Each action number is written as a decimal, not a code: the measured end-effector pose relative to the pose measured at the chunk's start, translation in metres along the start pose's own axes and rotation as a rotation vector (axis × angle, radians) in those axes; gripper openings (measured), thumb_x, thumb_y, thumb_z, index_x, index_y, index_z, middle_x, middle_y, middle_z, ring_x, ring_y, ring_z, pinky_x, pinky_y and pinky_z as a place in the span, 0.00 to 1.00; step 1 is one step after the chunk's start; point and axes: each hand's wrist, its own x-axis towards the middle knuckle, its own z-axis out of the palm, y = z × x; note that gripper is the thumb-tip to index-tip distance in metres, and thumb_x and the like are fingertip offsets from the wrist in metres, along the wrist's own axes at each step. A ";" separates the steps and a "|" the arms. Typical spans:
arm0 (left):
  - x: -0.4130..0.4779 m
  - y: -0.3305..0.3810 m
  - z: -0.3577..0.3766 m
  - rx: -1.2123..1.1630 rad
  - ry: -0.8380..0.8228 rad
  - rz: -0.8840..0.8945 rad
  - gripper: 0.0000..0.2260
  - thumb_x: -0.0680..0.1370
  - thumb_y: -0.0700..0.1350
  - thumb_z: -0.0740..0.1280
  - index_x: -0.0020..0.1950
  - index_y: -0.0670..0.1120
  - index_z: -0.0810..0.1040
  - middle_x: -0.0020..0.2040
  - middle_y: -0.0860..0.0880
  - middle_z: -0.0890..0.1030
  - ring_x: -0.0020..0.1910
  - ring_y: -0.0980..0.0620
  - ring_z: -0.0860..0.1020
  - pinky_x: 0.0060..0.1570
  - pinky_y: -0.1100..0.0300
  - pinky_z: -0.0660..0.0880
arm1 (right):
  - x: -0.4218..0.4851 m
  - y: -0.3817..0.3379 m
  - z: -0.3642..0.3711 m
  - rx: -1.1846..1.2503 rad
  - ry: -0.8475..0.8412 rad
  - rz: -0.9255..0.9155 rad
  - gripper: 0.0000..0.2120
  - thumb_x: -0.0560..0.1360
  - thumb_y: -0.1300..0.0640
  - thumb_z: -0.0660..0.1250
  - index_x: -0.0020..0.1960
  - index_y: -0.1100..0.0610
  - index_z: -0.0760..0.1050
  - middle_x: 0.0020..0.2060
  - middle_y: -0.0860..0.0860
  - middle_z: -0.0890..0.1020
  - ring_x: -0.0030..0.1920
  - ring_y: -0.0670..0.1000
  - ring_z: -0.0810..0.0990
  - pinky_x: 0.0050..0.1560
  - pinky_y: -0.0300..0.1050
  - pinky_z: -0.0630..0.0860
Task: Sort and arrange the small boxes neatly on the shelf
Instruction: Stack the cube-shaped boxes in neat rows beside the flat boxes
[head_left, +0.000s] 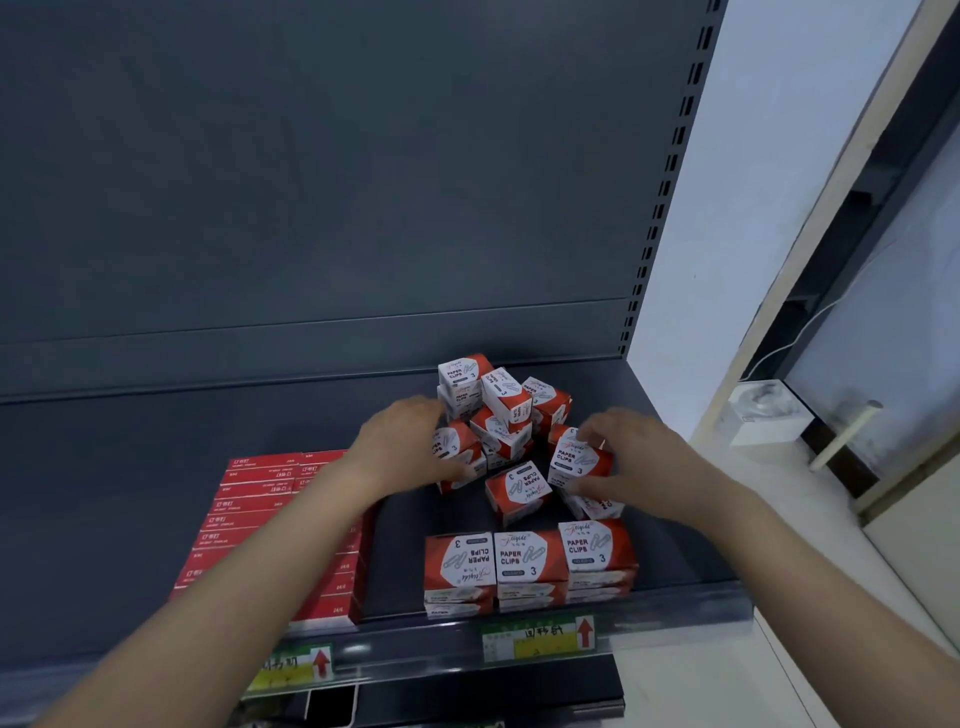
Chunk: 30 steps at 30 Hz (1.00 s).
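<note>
Several small red-and-white paper clip boxes lie in a jumbled pile (501, 410) at the back right of the dark shelf (130, 493). My left hand (402, 444) wraps around a box at the pile's left side (454, 449). My right hand (631, 457) pinches another paper clip box (576, 457) at the pile's right side. One loose box (517, 491) lies tilted between my hands. At the shelf's front edge stand three boxes in a tidy row (530, 561), stacked on more of the same.
A stack of flat red staple boxes (270, 519) fills the shelf left of my left forearm. Price labels with red arrows (540, 636) hang on the shelf's front rail. A white wall and a window frame (779, 364) stand to the right.
</note>
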 end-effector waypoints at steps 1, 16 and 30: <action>0.001 0.000 0.000 0.021 -0.006 0.006 0.25 0.68 0.58 0.71 0.61 0.48 0.73 0.58 0.49 0.76 0.56 0.50 0.74 0.54 0.55 0.74 | 0.001 0.000 0.001 -0.019 -0.010 -0.003 0.25 0.70 0.42 0.69 0.62 0.52 0.71 0.57 0.48 0.76 0.56 0.47 0.74 0.53 0.39 0.70; -0.023 -0.006 0.001 -0.175 -0.311 0.089 0.19 0.70 0.52 0.73 0.58 0.47 0.78 0.55 0.51 0.80 0.52 0.53 0.78 0.53 0.58 0.76 | 0.024 -0.042 -0.004 0.156 -0.275 -0.178 0.20 0.69 0.51 0.73 0.57 0.51 0.71 0.56 0.47 0.78 0.55 0.48 0.77 0.54 0.42 0.76; -0.022 -0.016 0.013 -0.285 -0.285 0.112 0.12 0.70 0.44 0.74 0.53 0.47 0.82 0.50 0.50 0.84 0.47 0.56 0.81 0.51 0.61 0.78 | 0.036 -0.049 -0.004 -0.116 -0.513 -0.251 0.23 0.71 0.44 0.69 0.60 0.53 0.69 0.57 0.50 0.77 0.54 0.51 0.77 0.54 0.47 0.77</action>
